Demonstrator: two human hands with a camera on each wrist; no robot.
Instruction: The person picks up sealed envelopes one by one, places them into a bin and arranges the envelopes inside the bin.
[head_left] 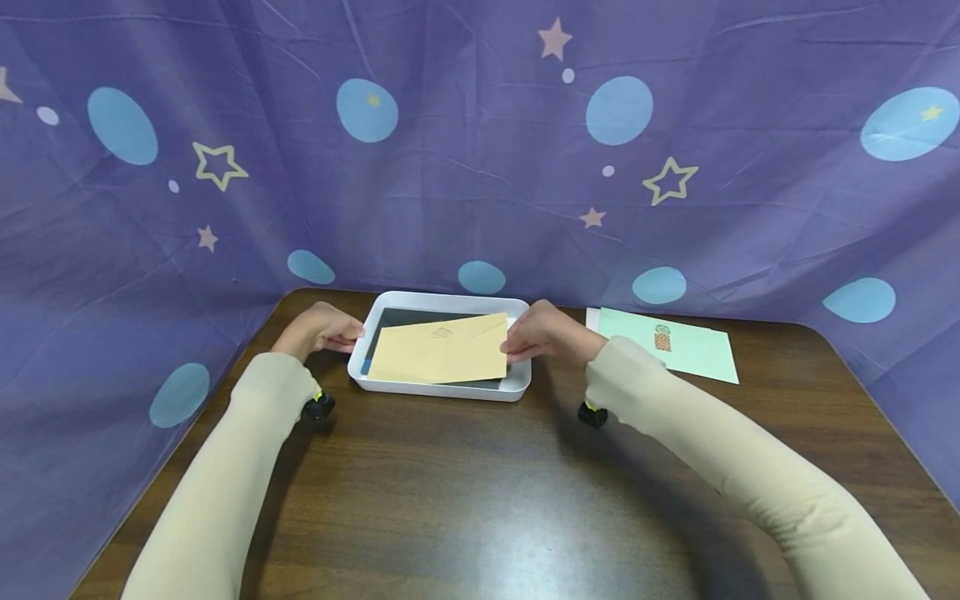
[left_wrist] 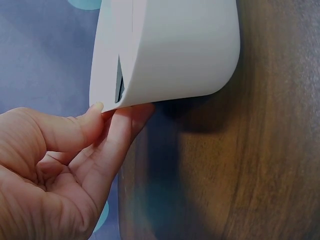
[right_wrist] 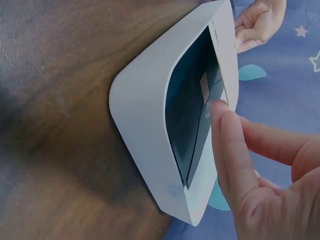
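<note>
A white rectangular tray (head_left: 435, 390) stands near the far edge of the table. My left hand (head_left: 328, 327) pinches its left rim between thumb and fingers, as the left wrist view shows close up beside the tray wall (left_wrist: 185, 50). Over the tray lies a cream envelope (head_left: 442, 354) with a small printed mark, tilted with its right end higher. My right hand (head_left: 543, 333) pinches that right end between thumb and fingers. Dark, flat envelopes (head_left: 401, 317) lie under it in the tray, also visible in the right wrist view below the right hand (right_wrist: 260, 170).
To the right of the tray, a pale green envelope (head_left: 701, 350) with a brown and green design lies over a white sheet or envelope (head_left: 592, 318). The brown wooden table (head_left: 450, 483) meets a purple patterned curtain (head_left: 480, 183) at the back and sides.
</note>
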